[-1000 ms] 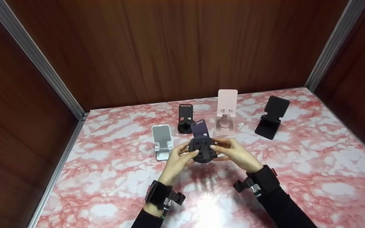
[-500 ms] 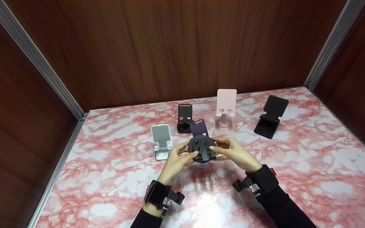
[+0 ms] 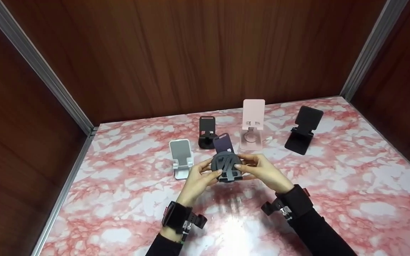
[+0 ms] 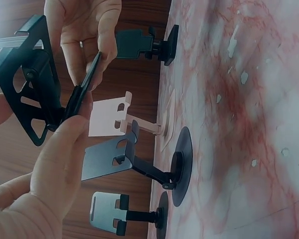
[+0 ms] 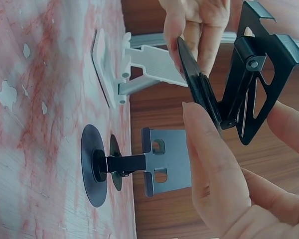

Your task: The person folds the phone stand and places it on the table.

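Both hands hold a black folding phone stand (image 3: 227,165) above the table, its round base facing up toward the head camera. My left hand (image 3: 199,179) pinches the base's left edge, thumb on top. On the opposite edge my right hand (image 3: 265,172) pinches it the same way. In the left wrist view, the stand's slotted cradle (image 4: 30,82) hangs at an angle from the base plate by a hinged arm. The right wrist view shows that hinged arm (image 5: 244,74) partly folded. A purple phone stand (image 3: 223,143) stands just behind, its lower part hidden by the held one.
On the marbled table (image 3: 126,199) stand a white phone stand (image 3: 180,153) to the left, a small black one (image 3: 207,125) behind, a pink one (image 3: 253,111) at the back and a black square-based one (image 3: 308,119) to the right. Wooden panels (image 3: 190,53) enclose the back and sides.
The held stand has tilted slightly, so its round underside looks lighter and its folded arm shows more clearly. Both hands keep their grip and have hardly moved.
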Tool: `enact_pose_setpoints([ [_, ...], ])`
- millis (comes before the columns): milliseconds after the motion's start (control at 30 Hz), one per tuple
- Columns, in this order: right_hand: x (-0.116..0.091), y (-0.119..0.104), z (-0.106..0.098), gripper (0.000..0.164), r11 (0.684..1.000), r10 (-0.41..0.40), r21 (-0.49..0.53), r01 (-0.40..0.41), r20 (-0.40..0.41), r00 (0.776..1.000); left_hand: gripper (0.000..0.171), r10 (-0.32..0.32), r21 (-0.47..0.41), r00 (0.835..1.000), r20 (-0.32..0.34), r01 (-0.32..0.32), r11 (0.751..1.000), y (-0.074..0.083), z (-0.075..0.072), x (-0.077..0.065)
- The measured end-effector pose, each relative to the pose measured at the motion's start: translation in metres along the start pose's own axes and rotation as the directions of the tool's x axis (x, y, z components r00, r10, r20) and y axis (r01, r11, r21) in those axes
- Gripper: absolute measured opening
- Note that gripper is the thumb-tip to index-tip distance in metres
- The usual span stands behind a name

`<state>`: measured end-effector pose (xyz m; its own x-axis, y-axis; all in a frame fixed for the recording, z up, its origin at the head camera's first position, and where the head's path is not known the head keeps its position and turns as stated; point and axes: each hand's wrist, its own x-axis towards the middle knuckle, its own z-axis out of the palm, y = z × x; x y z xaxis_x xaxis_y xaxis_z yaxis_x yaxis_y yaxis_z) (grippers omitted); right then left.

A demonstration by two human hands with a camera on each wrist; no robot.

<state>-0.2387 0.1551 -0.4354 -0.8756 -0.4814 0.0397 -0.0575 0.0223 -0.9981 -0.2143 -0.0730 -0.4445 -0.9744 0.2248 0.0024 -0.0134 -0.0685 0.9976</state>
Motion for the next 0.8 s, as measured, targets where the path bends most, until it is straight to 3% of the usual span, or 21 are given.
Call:
enact_pose_setpoints([
  [300,0.0001,0.0009,-0.0019,0.06,1.0,0.025,-0.019,-0.025,0.001,1.0,0.063,-0.002,0.035,1.0,-0.002,0.003,0.999,-0.0007,0.0005,0.0008],
  [533,-0.0005,0.0047,-0.002,0.061,0.998,0.041,-0.035,-0.042,-0.024,0.999,0.062,0.04,0.143,0.999,0.005,-0.04,0.989,-0.0009,0.0011,0.0022],
  [800,-0.0012,0.0047,-0.0012,0.062,0.998,0.039,-0.047,-0.041,-0.038,0.999,0.061,0.065,0.167,0.997,0.028,-0.069,0.984,-0.003,0.0013,0.0017],
])
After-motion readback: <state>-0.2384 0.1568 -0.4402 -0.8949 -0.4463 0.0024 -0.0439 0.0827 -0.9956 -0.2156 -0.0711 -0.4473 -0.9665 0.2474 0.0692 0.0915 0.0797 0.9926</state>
